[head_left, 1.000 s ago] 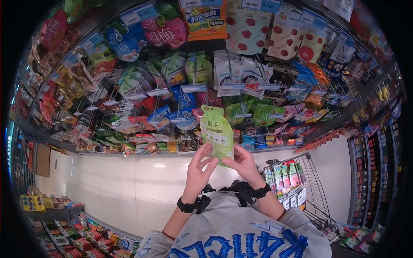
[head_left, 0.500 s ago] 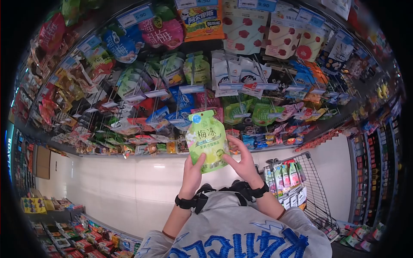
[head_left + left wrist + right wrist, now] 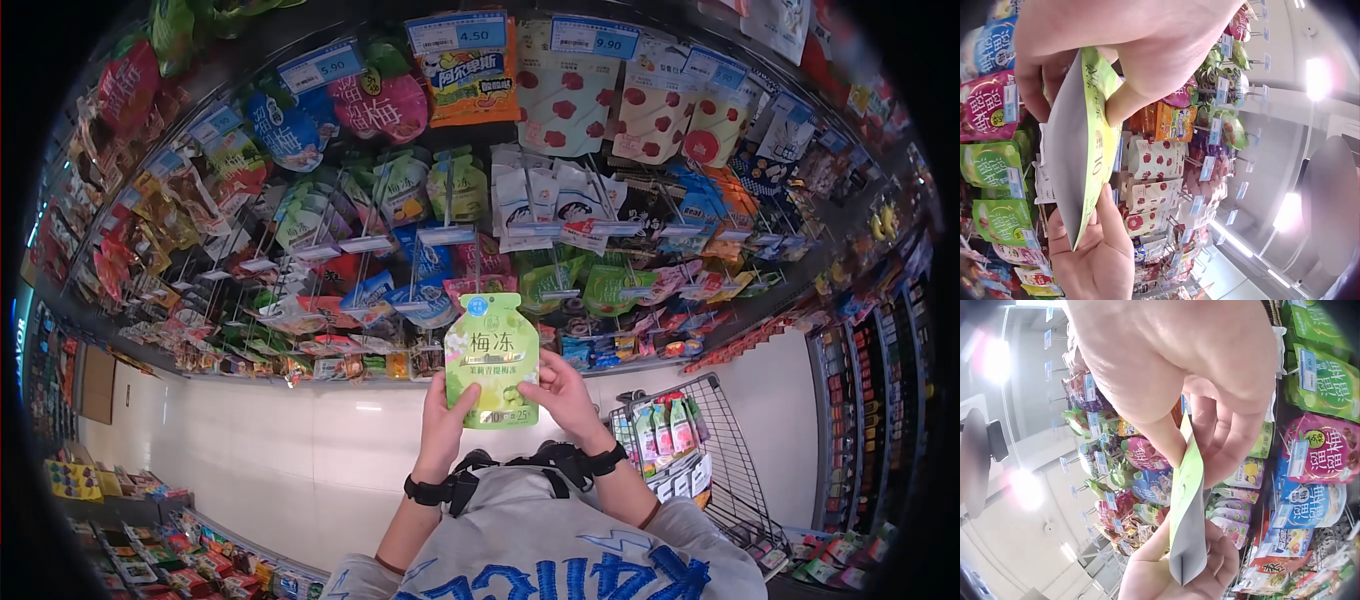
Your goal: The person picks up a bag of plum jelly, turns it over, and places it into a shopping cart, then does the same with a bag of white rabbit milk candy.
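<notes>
A light green pouch (image 3: 490,362) with a blue round sticker is held upright in front of the chest, its printed front facing the head camera. The left hand (image 3: 443,420) pinches its lower left side, thumb on the front and fingers behind. On the lower right side, the right hand (image 3: 565,400) pinches it the same way. Both wrist views show the pouch (image 3: 1100,125) edge-on, with its plain grey side visible and the left hand's thumb pressed on the green face. In the right wrist view the right hand (image 3: 1179,381) grips the pouch (image 3: 1188,500) between thumb and fingers.
Racks of hanging snack bags (image 3: 460,185) with price tags stretch across the front. A black wire cart (image 3: 735,450) holding several pouches stands at the right. Low bins of packaged goods (image 3: 200,560) lie at the lower left, beside pale floor (image 3: 260,430).
The pouch has turned from its tilted back to its printed front and now stands straighter, lower in the head view. Both hands have shifted their grip to its lower sides.
</notes>
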The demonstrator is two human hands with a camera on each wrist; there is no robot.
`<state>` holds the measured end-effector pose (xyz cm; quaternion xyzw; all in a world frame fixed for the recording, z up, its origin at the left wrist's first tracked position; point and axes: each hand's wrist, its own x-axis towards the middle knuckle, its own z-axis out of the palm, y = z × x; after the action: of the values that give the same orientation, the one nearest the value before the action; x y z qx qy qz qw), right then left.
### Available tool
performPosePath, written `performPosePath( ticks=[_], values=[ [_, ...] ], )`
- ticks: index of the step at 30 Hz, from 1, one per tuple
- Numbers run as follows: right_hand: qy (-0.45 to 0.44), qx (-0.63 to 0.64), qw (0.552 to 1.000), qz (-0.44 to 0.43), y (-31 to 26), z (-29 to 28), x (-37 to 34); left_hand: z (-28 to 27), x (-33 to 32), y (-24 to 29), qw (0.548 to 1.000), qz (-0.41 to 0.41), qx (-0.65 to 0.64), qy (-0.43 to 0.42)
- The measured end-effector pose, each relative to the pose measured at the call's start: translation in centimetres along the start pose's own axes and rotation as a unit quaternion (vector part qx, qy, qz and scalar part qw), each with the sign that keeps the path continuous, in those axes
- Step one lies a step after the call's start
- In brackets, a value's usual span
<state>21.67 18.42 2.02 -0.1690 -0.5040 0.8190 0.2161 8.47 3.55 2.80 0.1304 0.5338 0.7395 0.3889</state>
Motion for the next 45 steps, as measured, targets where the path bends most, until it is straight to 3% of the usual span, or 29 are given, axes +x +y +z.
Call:
performPosePath(
  ticks=[9,12,14,15,17,20,31,34,36,40,42,45],
  values=[
    [0.015,-0.006,1.000,0.005,0.3,-0.7,0.1,0.0,0.2,0.2,0.998,0.023,0.060,0.009],
    [0.012,-0.039,0.999,-0.004,0.7,-1.5,0.1,-0.6,0.5,-0.3,0.989,0.038,0.142,0.025],
    [0.005,-0.064,0.998,-0.006,0.9,-1.7,0.0,-1.6,1.0,-1.6,0.969,0.091,0.223,0.052],
    [0.001,-0.095,0.994,-0.053,0.8,-1.4,-0.1,-1.6,0.9,-1.5,0.969,0.093,0.222,0.051],
    [-0.008,-0.119,0.987,-0.107,-0.2,-1.0,0.1,-1.5,1.1,-0.9,0.920,0.209,0.327,0.048],
    [-0.020,-0.176,0.973,-0.149,0.3,-1.3,0.3,-1.7,1.1,-0.7,0.912,0.234,0.335,0.040],
    [-0.001,-0.262,0.952,-0.156,0.5,-1.6,0.3,-1.5,0.9,-1.0,0.927,0.209,0.308,0.041],
    [0.009,-0.248,0.960,-0.128,0.1,-1.3,0.1,-1.7,0.9,-0.9,0.911,0.232,0.340,0.035],
    [0.022,-0.245,0.966,-0.076,-0.2,-1.1,-0.1,-1.3,0.5,-0.4,0.938,0.158,0.305,0.035],
    [0.012,-0.208,0.977,-0.053,1.1,-1.4,-0.1,-2.2,0.6,-1.3,0.944,0.145,0.295,0.022],
    [0.027,-0.096,0.995,-0.031,1.1,-0.9,-0.2,-2.2,0.6,-1.3,0.975,0.097,0.202,0.004],
    [0.031,-0.046,0.998,-0.022,0.3,-0.2,-0.3,-2.1,0.5,-0.8,0.994,0.041,0.100,-0.027]
  ],
)
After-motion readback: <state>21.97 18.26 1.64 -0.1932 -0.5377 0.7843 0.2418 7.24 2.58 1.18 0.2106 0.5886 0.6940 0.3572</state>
